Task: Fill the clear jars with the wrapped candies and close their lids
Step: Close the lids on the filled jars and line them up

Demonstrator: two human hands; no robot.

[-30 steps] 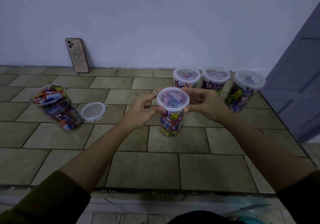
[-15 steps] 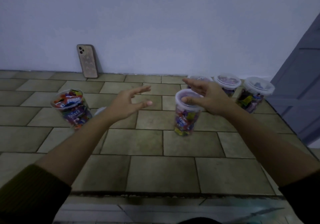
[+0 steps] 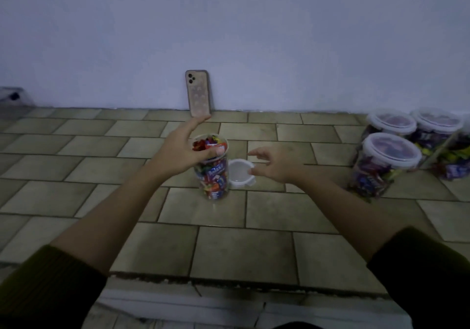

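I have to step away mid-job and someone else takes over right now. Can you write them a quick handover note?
Left hand: open, thumb against the rim of the open jar, no clear grip.
Right hand: open, fingers curved over the right edge of the loose lid; contact unclear.
The open jar stands upright on the tiled floor, full of wrapped candies. The lid lies flat just right of it.
Done: at least three closed jars, filled, stand at far right.
Left: set the lid on the open jar and press it shut.
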